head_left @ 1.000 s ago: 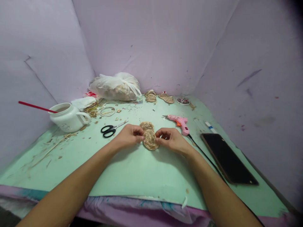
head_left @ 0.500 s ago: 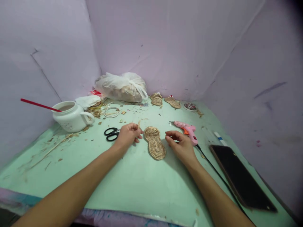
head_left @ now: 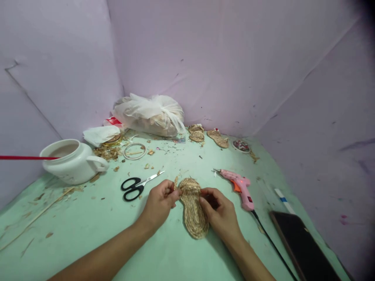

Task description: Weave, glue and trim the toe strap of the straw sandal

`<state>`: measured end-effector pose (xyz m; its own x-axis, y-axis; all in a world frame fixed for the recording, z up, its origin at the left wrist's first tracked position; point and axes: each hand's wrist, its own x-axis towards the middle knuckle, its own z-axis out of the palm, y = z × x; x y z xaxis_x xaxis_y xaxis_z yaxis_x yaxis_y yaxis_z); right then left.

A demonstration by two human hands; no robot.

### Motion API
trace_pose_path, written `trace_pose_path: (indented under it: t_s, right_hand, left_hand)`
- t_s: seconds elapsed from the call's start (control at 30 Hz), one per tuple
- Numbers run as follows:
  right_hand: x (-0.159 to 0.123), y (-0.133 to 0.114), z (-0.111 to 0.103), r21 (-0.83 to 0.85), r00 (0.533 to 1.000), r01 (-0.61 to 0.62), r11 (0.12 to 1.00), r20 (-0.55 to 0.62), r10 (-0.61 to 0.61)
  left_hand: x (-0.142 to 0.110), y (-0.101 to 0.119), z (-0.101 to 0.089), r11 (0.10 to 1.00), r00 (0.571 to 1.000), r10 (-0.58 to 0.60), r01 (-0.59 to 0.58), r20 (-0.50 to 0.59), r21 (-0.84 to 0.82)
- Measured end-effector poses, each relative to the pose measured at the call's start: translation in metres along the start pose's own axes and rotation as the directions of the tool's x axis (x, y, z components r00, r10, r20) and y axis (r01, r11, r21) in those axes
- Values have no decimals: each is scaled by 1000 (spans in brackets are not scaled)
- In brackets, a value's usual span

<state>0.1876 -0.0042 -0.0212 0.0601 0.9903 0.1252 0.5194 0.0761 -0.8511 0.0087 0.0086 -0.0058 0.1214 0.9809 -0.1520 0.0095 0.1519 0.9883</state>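
A small woven straw sole (head_left: 193, 210), shaped like a tiny sandal, lies flat on the green table (head_left: 88, 226). My left hand (head_left: 159, 203) pinches its upper left edge with curled fingers, where a short straw strip sticks up. My right hand (head_left: 219, 212) rests against the sole's right side, thumb and fingers closed on its edge. Both forearms reach in from the bottom of the view.
Black scissors (head_left: 136, 186) lie left of the hands, a pink glue gun (head_left: 238, 187) with its cord to the right. A white pot (head_left: 72, 162) with a red stick, a plastic bag (head_left: 149, 115), finished straw sandals (head_left: 218, 137), a ring (head_left: 134, 151) and a phone (head_left: 304, 246) stand around.
The folded sole was laid out flat on the table and let go; both hands have now come back and taken hold of its upper edges. The camera tilted down and closer.
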Motion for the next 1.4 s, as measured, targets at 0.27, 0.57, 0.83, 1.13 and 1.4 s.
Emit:
trace_pose_path:
  t_s: [0.27, 0.57, 0.83, 1.13, 1.4]
  right_hand:
    - [-12, -4, -3, 47, 990, 137, 989, 11, -138]
    - [-25, -4, 15, 492, 978, 10, 870, -187, 95]
    - [-26, -4, 11, 599, 973, -20, 800, -172, 153]
    - [-23, 5, 6, 505, 991, -130, 853, 29, 133]
    - [-24, -3, -8, 425, 960, -182, 887, -120, 255]
  left_hand:
    - [-5, 2, 0, 1000, 999, 2, -3, 39, 23]
    - [-9, -2, -8, 997, 995, -2, 9, 96, -72]
    - [-15, -9, -12, 963, 977, 124, -77, 172, -257]
    - [-5, -1, -9, 988, 990, 4, 17, 140, -154]
    - [1, 12, -13, 960, 972, 222, -231, 69, 159]
